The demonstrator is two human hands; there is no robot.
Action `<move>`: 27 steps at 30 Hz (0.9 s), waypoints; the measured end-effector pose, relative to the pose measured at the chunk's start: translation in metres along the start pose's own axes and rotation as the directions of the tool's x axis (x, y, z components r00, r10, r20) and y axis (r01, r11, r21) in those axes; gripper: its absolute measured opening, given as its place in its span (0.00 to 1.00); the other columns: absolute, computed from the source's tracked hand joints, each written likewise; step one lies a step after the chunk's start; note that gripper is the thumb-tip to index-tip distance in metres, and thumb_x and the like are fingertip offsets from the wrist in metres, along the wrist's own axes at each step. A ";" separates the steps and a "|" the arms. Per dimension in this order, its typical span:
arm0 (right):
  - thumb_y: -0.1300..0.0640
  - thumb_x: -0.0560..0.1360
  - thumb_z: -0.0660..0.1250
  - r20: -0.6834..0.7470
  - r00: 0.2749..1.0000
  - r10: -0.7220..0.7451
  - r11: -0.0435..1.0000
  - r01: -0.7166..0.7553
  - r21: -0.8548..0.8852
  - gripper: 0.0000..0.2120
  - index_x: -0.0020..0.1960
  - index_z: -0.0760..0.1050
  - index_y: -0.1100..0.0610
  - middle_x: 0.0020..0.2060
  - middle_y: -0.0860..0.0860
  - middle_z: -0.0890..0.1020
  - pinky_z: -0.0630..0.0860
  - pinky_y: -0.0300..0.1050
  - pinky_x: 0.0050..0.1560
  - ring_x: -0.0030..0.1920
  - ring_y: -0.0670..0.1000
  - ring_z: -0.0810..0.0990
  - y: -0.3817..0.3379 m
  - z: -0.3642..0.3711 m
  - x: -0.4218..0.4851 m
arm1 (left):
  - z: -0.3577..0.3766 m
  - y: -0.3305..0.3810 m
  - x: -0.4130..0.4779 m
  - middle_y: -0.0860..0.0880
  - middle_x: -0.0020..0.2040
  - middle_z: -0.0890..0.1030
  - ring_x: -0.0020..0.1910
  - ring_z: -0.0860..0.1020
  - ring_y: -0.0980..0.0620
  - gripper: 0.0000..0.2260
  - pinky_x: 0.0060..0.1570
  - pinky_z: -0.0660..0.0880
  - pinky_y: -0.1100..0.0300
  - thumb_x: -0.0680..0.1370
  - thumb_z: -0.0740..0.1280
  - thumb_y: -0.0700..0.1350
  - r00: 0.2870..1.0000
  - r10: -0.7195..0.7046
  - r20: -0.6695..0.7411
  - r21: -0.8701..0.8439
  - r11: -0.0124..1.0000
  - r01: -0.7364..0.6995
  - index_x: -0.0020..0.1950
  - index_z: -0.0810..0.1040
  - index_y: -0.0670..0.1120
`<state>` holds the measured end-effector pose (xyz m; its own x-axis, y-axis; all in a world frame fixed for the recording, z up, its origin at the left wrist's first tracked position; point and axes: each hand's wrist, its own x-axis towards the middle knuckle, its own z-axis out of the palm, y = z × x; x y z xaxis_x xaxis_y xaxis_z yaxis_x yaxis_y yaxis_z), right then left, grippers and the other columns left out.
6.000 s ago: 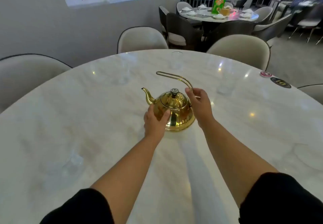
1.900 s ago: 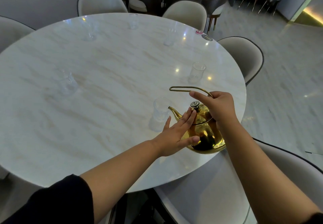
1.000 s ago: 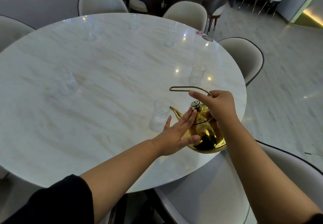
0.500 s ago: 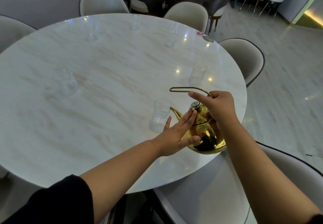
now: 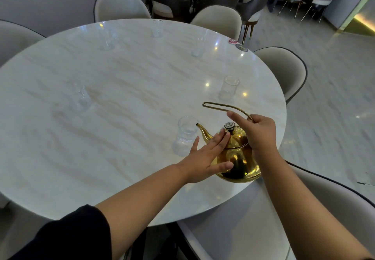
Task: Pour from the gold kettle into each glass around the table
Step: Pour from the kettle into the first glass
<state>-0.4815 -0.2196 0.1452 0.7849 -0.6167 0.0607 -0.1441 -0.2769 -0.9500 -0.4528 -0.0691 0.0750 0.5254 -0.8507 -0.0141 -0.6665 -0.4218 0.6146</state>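
Right hand (image 5: 258, 133) grips gold kettle (image 5: 237, 158) handle; left hand (image 5: 205, 159) flat against lid, spout at glass (image 5: 186, 134).

Glass (image 5: 186, 133) blocks ahead of kettle (image 5: 236, 156) spout; bare tabletop (image 5: 121, 134) leftward.

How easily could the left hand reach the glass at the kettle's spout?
Probably yes: the left hand rests flat on the gold kettle, holding nothing, and the glass stands right beside that hand, nothing between.
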 end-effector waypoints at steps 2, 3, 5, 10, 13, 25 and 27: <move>0.46 0.64 0.77 -0.030 0.999 0.037 0.997 -0.035 0.061 0.24 0.29 0.67 0.60 0.22 0.52 0.64 0.67 0.40 0.27 0.24 0.48 0.63 0.008 -0.001 -0.003 | 0.000 -0.001 0.000 0.61 0.73 0.31 0.71 0.34 0.63 0.37 0.66 0.28 0.49 0.67 0.37 0.76 1.000 0.007 0.011 0.031 0.999 -0.007 0.72 0.32 0.62; 0.47 0.64 0.77 -0.038 0.998 0.052 0.994 -0.048 0.097 0.24 0.29 0.66 0.60 0.22 0.51 0.64 0.66 0.38 0.26 0.24 0.47 0.63 0.012 -0.002 -0.005 | 0.000 -0.002 0.001 0.62 0.72 0.31 0.70 0.33 0.63 0.37 0.66 0.27 0.49 0.67 0.37 0.76 1.000 0.010 0.019 0.046 0.999 -0.011 0.71 0.32 0.62; 0.48 0.64 0.78 -0.034 0.997 0.065 0.982 -0.058 0.181 0.23 0.28 0.67 0.60 0.21 0.50 0.63 0.66 0.38 0.25 0.23 0.47 0.62 0.021 -0.006 -0.010 | 0.000 -0.002 0.000 0.63 0.71 0.30 0.70 0.32 0.64 0.37 0.66 0.27 0.51 0.68 0.39 0.75 0.999 0.021 0.032 0.073 0.997 -0.023 0.71 0.32 0.62; 0.46 0.58 0.78 0.008 0.997 0.080 0.935 -0.078 0.347 0.25 0.28 0.65 0.59 0.18 0.45 0.63 0.65 0.38 0.26 0.21 0.45 0.63 0.033 -0.015 -0.024 | 0.006 0.005 -0.012 0.63 0.72 0.31 0.72 0.32 0.61 0.34 0.66 0.25 0.52 0.71 0.44 0.72 0.999 0.043 0.000 0.124 0.991 -0.043 0.71 0.32 0.63; 0.46 0.57 0.80 0.048 0.997 0.064 0.921 -0.078 0.381 0.26 0.28 0.65 0.58 0.18 0.45 0.63 0.65 0.39 0.26 0.22 0.46 0.62 0.032 -0.019 -0.035 | 0.013 0.014 -0.027 0.63 0.73 0.32 0.72 0.32 0.61 0.34 0.64 0.23 0.55 0.72 0.46 0.71 0.997 0.031 -0.070 0.115 0.993 -0.023 0.72 0.34 0.63; 0.46 0.56 0.78 0.315 0.947 -0.065 0.889 -0.089 0.449 0.33 0.32 0.65 0.74 0.20 0.49 0.64 0.69 0.42 0.29 0.25 0.50 0.64 0.005 -0.009 -0.115 | 0.040 0.056 -0.135 0.57 0.76 0.37 0.74 0.36 0.58 0.38 0.66 0.25 0.58 0.71 0.48 0.73 0.933 -0.149 -0.328 0.023 0.986 0.165 0.76 0.44 0.59; 0.46 0.57 0.78 0.371 0.925 -0.081 0.887 -0.103 0.450 0.34 0.33 0.65 0.74 0.22 0.51 0.65 0.71 0.46 0.33 0.27 0.54 0.65 -0.001 -0.004 -0.132 | 0.044 0.063 -0.157 0.58 0.76 0.37 0.74 0.36 0.58 0.38 0.67 0.26 0.58 0.70 0.48 0.73 0.909 -0.187 -0.371 0.013 0.978 0.206 0.76 0.44 0.59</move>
<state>-0.5873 -0.1406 0.1388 0.9615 -0.2740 0.0198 0.0630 0.1497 -0.9867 -0.6002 0.0246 0.0814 0.7988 -0.5785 0.1653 -0.5506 -0.5922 0.5884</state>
